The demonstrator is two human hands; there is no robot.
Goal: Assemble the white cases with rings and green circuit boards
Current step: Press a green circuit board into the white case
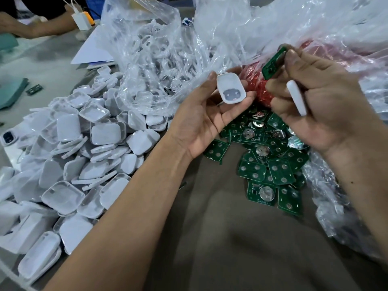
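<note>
The left hand [206, 120] is palm-up w/ a white case [231, 88] resting on its fingertips, thumb curled against the case's left edge, open side facing up, a grey patch showing inside. The right hand [319, 106] is up beside it, close but not touching: thumb and forefinger pinch a green board [273, 64] by its top end, board hanging tilted, and the lower fingers curl round a second white piece [296, 98], seen edge-on, prob. a case half. Under both hands, on the brown counter [220, 238], a loose heap of boards [270, 164] lies scattered, some w/ round silver cells face-up. To the left, a big pile of cases [79, 156] spills over the counter, halves lying every way. Behind it a clear bag [151, 55] holds white rings. More crumpled clear plastic fills the right side, w/ a red bag [259, 89] showing just behind the hands. At top left another person's arm [39, 30] rests on the counter near a small white box [80, 21].
</note>
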